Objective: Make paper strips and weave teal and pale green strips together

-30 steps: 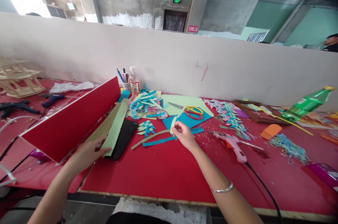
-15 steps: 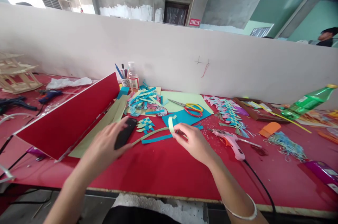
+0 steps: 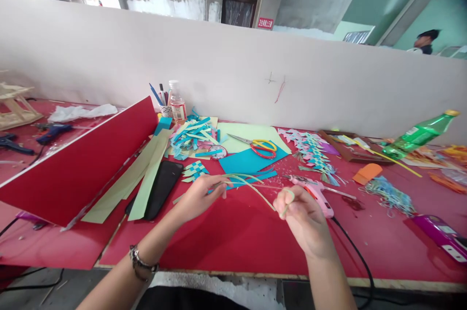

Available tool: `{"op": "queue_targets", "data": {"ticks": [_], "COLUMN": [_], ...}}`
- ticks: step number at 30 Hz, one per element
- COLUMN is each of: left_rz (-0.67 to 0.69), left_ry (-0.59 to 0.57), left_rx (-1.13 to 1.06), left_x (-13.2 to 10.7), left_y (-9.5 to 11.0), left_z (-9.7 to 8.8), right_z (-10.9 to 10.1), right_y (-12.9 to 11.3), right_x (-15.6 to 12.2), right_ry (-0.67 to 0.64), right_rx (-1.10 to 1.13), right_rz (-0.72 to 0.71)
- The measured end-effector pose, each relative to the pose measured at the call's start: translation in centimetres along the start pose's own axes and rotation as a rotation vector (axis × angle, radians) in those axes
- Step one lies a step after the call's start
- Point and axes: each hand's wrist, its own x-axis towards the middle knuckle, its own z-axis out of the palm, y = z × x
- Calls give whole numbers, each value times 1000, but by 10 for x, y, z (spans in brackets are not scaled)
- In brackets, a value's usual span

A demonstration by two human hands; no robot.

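Note:
Between my hands bends a thin pale-green paper strip. My right hand is closed on one end of it, where it curls. My left hand has its fingers pinched round the strip further left. Just beyond my left hand lies a small woven blue-and-green paper piece. Blue paper strips lie flat behind the held strip. A black phone is left of my left hand, partly under a wide green paper strip. Near my right hand rests a pink glue gun.
Yellow-and-red scissors lie on blue and pale-green sheets. Behind are a heap of cut strips, a clear bottle and a woven paper fish shape. A red board stands at left; a green bottle leans at right.
My left hand has moved right, away from the phone, and pinches the strip. My right hand has moved right and nearer, carrying the strip's curled end. The view has shifted slightly.

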Motion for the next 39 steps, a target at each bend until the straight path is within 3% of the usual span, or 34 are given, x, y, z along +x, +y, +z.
{"op": "queue_targets", "data": {"ticks": [3,6,8,11,14,19,23,27,31,33,36,39], "left_rz": [-48,-53,-71,-96,-97,-34,-65,-195,-309,-346,-347,-261], "left_ry": [36,63,82,92,98,112,109,-65,-254,-245,-239,-162], "left_rx": [-237,-524,-598,-514,-293,98,170,248,386,570,756,769], "left_x": [5,10,12,13,8,-1,-3,-7,-15,-17,-9,14], "left_y": [-7,-7,-5,2,12,31,27,7,-9,-11,-6,-5], "left_z": [2,11,15,12,0,-11,-16,-21,-14,-8,-8,-15], "right_z": [-7,-1,6,9,8,32,48,26,-13,-29,-46,-55], "right_y": [5,5,4,4,7,15,15,10,14,22,39,55], "right_x": [-8,-9,-6,-1,0,-3,4,24,59,83,124,164], "right_ry": [-17,-204,-353,-430,-358,-328,-269,-220,-374,-400,-321,-259], "right_rx": [-30,-207,-330,-425,-432,-200,-164,-397,-840,-1067,-1480,-1620], "right_rz": [106,322,398,390,338,312,371,338,347,343,358,397]}}
